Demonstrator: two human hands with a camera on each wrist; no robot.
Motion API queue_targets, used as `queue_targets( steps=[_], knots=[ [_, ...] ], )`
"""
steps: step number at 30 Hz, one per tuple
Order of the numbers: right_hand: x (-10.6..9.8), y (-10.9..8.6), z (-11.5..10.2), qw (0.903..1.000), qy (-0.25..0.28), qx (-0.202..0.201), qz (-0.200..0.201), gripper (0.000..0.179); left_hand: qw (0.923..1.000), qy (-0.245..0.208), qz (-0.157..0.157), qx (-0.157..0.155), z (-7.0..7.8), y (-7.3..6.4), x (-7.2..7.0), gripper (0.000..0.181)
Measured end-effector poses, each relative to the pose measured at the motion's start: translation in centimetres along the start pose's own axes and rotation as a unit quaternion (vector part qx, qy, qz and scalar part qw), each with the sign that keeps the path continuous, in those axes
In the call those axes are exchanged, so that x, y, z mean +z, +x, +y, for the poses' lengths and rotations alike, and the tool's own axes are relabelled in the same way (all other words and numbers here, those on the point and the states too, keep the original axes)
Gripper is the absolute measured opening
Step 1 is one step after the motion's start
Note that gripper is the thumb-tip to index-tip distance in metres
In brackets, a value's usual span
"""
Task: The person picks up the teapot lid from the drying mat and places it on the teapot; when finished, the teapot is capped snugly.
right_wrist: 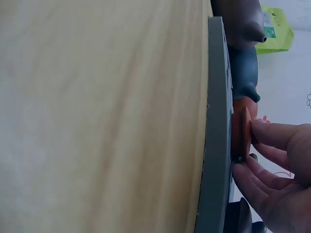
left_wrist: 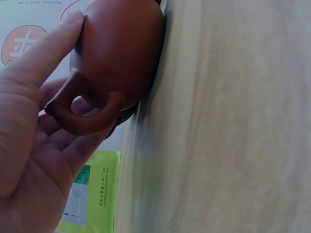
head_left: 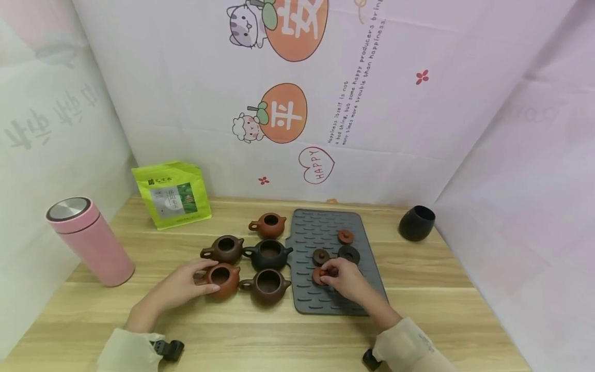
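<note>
My left hand (head_left: pixel 186 281) holds a lidless reddish clay teapot (head_left: pixel 226 290) standing on the table, thumb on one side of its body and fingers on the other. In the left wrist view the teapot's looped handle (left_wrist: pixel 87 122) points back toward the palm. On the grey ridged mat (head_left: pixel 309 305), my right hand (head_left: pixel 348 279) pinches the knob of an orange-red clay lid (head_left: pixel 317 277). The right wrist view shows this lid (right_wrist: pixel 247 133) at the fingertips, low over the mat. Close by lie a brown lid (head_left: pixel 321 257), a black lid (head_left: pixel 349 254) and another reddish lid (head_left: pixel 345 236).
More open teapots stand together left of the mat: a black one (head_left: pixel 268 262), a small reddish one (head_left: pixel 274 231) and two brown ones. A pink thermos (head_left: pixel 99 248) and a green packet (head_left: pixel 197 191) are at the left. A dark cup (head_left: pixel 411 230) stands far right.
</note>
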State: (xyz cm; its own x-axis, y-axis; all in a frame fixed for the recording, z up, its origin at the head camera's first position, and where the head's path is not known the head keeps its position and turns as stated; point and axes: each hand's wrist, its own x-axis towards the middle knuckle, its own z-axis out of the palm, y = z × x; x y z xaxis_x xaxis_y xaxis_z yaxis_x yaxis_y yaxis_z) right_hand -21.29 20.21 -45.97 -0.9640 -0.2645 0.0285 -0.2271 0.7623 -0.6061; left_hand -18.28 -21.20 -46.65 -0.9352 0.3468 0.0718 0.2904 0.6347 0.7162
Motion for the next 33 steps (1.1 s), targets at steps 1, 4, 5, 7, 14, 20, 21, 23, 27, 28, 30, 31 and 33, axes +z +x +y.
queue_targets(
  steps=[1, 4, 5, 7, 14, 20, 21, 23, 27, 28, 30, 31, 33],
  knots=[
    [0.1, 0.0, -0.1, 1.0, 0.001, 0.0, -0.001, 0.016, 1.0, 0.0, 0.001, -0.001, -0.1, -0.1, 0.0, 0.068],
    [0.1, 0.1, -0.5, 0.9999, -0.001, -0.012, -0.005, 0.014, 1.0, 0.001, 0.005, 0.0, -0.2, -0.3, 0.1, 0.069],
    [0.0, 0.1, -0.7, 0.9998, -0.002, -0.016, -0.007, 0.013, 1.0, 0.001, 0.006, -0.001, -0.2, -0.4, 0.1, 0.069],
    [-0.1, 0.3, -1.4, 0.9997, 0.001, -0.022, -0.014, 0.013, 1.0, 0.003, 0.005, -0.002, -0.3, -0.5, 0.1, 0.069],
    [-0.3, 1.3, -5.0, 0.9969, 0.018, -0.067, -0.037, 0.012, 0.9999, 0.01, -0.001, -0.004, -0.4, -0.8, 0.2, 0.067],
    [0.5, 3.1, -9.2, 0.994, 0.039, -0.088, -0.052, 0.013, 0.9996, 0.025, 0.011, 0.009, -0.5, -0.4, 0.2, 0.066],
    [0.7, 3.5, -9.9, 0.9939, 0.037, -0.09, -0.053, 0.013, 0.9995, 0.025, 0.014, 0.012, -0.4, -0.3, 0.2, 0.065],
    [1.3, 4.2, -11.2, 0.9933, 0.027, -0.099, -0.052, 0.012, 0.9994, 0.024, 0.018, 0.016, -0.3, -0.1, 0.1, 0.065],
    [2.9, 5.4, -13.4, 0.9901, 0.018, -0.122, -0.068, 0.012, 0.9995, 0.019, 0.013, 0.024, -0.1, 0.1, -0.1, 0.065],
    [3.4, 5.6, -13.8, 0.9888, 0.013, -0.13, -0.072, 0.013, 0.9994, 0.02, 0.012, 0.025, -0.1, 0.1, -0.1, 0.065],
    [4.4, 5.8, -14.7, 0.9864, 0.01, -0.14, -0.085, 0.014, 0.9994, 0.021, 0.01, 0.025, -0.2, 0.1, -0.1, 0.064],
    [4.8, 5.9, -15.2, 0.9857, 0.007, -0.143, -0.09, 0.014, 0.9995, 0.02, 0.01, 0.022, -0.2, 0.1, -0.1, 0.064],
    [5.7, 6.0, -16.0, 0.9844, 0.001, -0.146, -0.098, 0.015, 0.9996, 0.019, 0.009, 0.02, -0.2, 0.1, -0.1, 0.062]
  ],
)
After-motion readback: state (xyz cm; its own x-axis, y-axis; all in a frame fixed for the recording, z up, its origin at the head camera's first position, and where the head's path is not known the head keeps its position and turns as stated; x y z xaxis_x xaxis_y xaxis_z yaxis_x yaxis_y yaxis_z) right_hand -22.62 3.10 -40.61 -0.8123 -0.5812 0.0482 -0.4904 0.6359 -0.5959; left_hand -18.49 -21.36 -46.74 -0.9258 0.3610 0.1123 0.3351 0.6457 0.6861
